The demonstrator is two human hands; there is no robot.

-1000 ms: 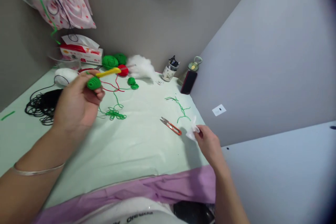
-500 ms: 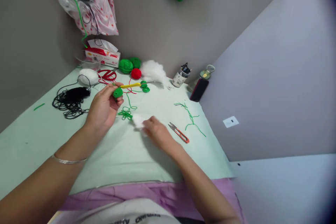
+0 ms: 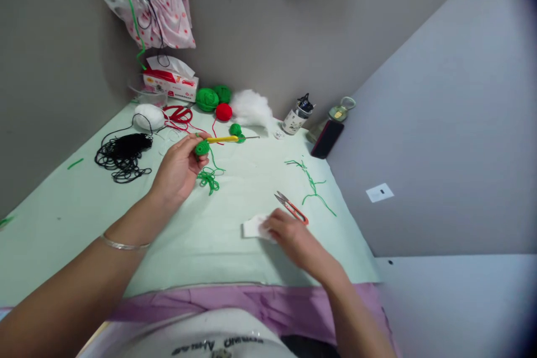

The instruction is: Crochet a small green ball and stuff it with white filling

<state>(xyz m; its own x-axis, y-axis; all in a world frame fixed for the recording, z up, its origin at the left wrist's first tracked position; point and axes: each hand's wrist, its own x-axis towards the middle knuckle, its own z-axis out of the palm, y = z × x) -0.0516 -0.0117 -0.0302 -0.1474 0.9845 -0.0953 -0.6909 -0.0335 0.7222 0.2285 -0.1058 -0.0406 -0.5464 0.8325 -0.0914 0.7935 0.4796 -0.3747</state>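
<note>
Left hand [image 3: 177, 166]: curled round green piece [image 3: 202, 148], yellow hook [image 3: 224, 139] | right hand [image 3: 296, 238]: pinching white wad [image 3: 252, 227]

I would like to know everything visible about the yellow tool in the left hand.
The yellow tool has a plastic-looking handle and a thin, grey, metal-looking shaft. It lies nearly level across the picture, shaft pointing right. The left hand holds its handle end, along with a small green yarn piece; the tip is too small to tell.
</note>
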